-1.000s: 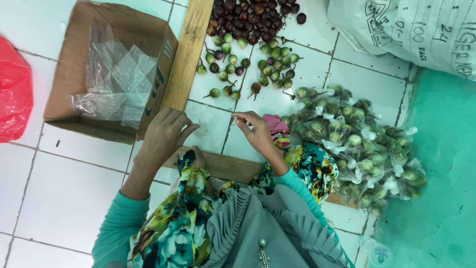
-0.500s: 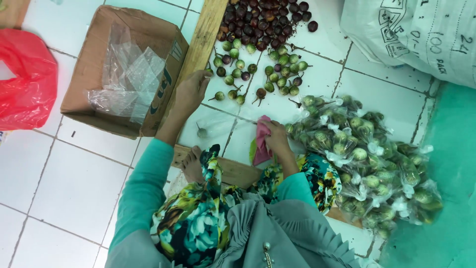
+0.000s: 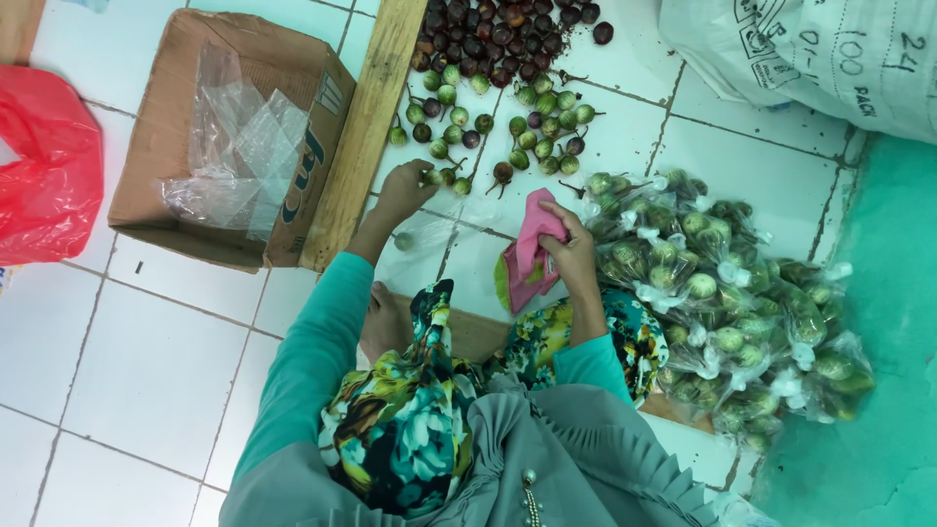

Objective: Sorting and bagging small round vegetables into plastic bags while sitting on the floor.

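Note:
My left hand (image 3: 405, 185) reaches forward to the near edge of a loose heap of small round green eggplants (image 3: 508, 127) on the white tiled floor. Its fingers curl over one or two of them; whether it grips any is hidden. My right hand (image 3: 573, 256) is closed on a pink cloth pouch with a green lining (image 3: 525, 259), held just above my lap. A clear plastic bag (image 3: 429, 234) lies on the tiles between my hands. Dark purple eggplants (image 3: 498, 39) are heaped beyond the green ones.
A pile of tied clear bags filled with green eggplants (image 3: 722, 303) lies to the right. A wooden plank (image 3: 366, 127) runs beside an open cardboard box (image 3: 146, 185) of plastic bags (image 3: 239, 137). A red plastic bag (image 3: 44, 166) sits far left, a white sack (image 3: 820, 49) top right.
My left hand has stretched from near my knee out to the green eggplants. My right hand dropped onto the pink pouch and took hold of it.

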